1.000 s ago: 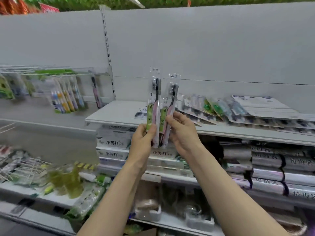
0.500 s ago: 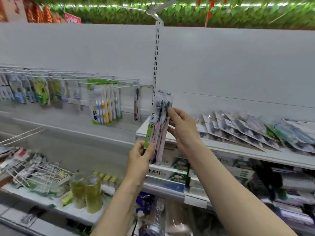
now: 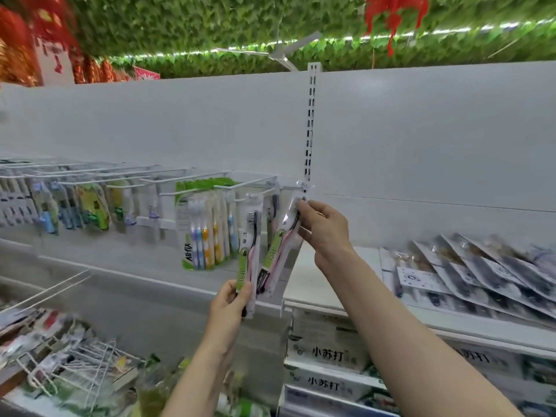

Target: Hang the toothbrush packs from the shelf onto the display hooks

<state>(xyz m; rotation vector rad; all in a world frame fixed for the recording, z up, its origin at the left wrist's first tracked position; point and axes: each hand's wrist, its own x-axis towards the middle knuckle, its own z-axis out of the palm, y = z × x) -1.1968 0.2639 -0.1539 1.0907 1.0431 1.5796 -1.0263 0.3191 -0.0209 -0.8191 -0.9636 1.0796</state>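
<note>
Toothbrush packs, two, both off the shelf (image 3: 319,284) and held up in front of the row of white display hooks (image 3: 192,179).
Left pack (image 3: 251,251): upright, lower end pinched between thumb and fingers of left hand (image 3: 230,305); top edge just below a hook tip, contact not discernible.
Right pack (image 3: 284,236): tilted, top leaning right toward the slotted upright (image 3: 311,124); upper part pinched by fingertips of right hand (image 3: 323,227). Hang tab level with the rightmost hook; on or off the hook cannot be told.
Between the two held packs, one more pack (image 3: 272,206) hanging from a hook.
Left of the held packs: multi-brush pack (image 3: 204,233) with green card on a hook, then further hanging items, blurred.
Right of the upright: shelf carrying a fanned row of flat packs (image 3: 481,275).
Below that shelf: stacked white boxes (image 3: 328,353) with printed characters.
</note>
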